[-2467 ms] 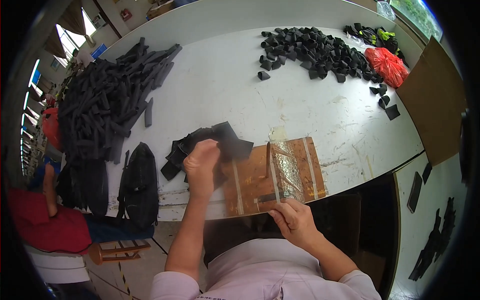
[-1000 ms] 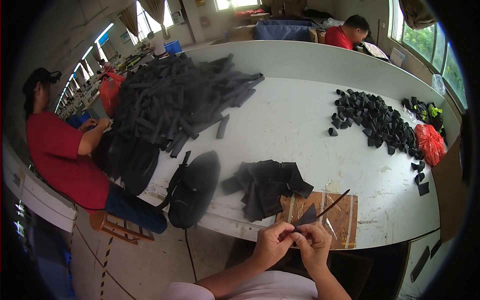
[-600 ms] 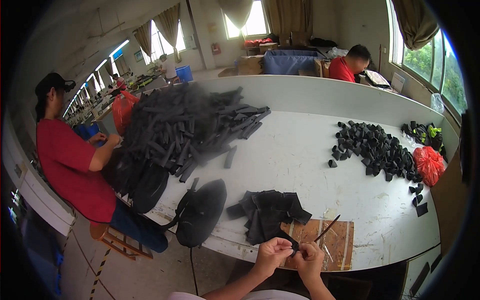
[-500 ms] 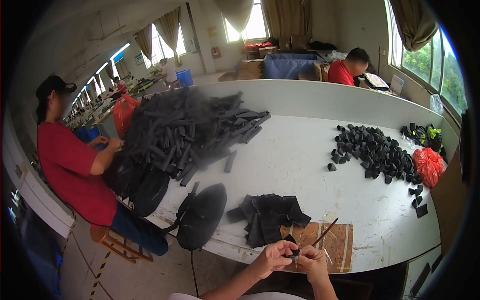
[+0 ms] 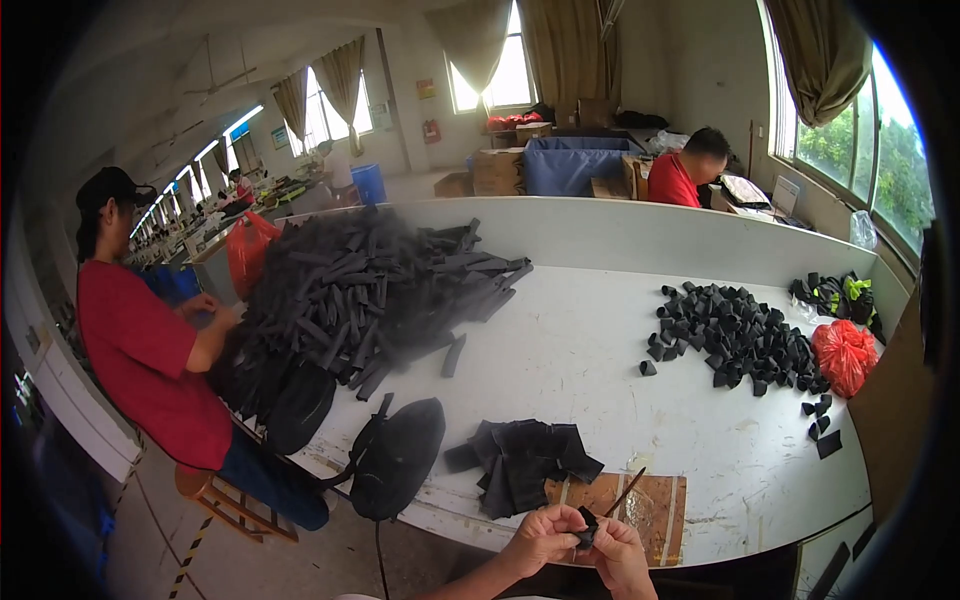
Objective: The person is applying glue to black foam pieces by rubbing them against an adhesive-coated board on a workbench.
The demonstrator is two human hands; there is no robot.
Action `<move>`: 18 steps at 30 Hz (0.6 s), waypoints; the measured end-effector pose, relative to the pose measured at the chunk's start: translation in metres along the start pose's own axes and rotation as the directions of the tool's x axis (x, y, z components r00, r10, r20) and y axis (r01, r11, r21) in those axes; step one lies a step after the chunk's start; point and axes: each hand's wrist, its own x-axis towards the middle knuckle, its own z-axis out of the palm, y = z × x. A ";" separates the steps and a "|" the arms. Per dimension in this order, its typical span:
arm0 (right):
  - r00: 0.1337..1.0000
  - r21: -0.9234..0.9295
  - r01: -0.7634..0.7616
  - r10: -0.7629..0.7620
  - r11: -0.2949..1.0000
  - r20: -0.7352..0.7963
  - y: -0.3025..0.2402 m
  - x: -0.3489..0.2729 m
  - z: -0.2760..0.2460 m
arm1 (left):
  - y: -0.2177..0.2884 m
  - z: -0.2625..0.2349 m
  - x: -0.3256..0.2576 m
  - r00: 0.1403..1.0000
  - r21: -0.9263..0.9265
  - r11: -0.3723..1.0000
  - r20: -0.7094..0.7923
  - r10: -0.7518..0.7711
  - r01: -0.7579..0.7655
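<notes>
While both hands, left hand (image 5: pixel 541 536) & right hand (image 5: pixel 618 548), pinch 1 small black piece (image 5: pixel 587 526) w/ closed fingers, 1 stick (image 5: pixel 627 492) lies nearby.

My left hand (image 5: pixel 543 537) and right hand (image 5: pixel 618 551) are bare: no gloves, rings or watch that I can see. My left forearm (image 5: pixel 470 580) is uncovered too, with no sleeve reaching it. Only a pale sliver of my top (image 5: pixel 360 597) shows at the bottom edge.

Fingers (image 5: pixel 560 525) hide most of the small black piece (image 5: pixel 587 527).
</notes>
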 end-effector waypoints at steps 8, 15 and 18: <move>0.951 -0.152 0.134 -0.083 0.979 0.299 -0.036 -0.029 0.047 | 0.045 0.031 -0.011 0.935 -0.287 0.934 0.337 -0.111 0.214; 0.993 -0.217 0.098 -0.082 0.971 0.080 -0.044 -0.013 0.033 | 0.049 0.035 0.002 0.995 -0.039 0.995 0.051 -0.087 0.089; 0.969 -0.205 0.154 -0.107 0.967 0.224 -0.037 -0.014 0.027 | 0.039 0.030 -0.002 0.903 -0.420 0.844 0.398 -0.160 0.334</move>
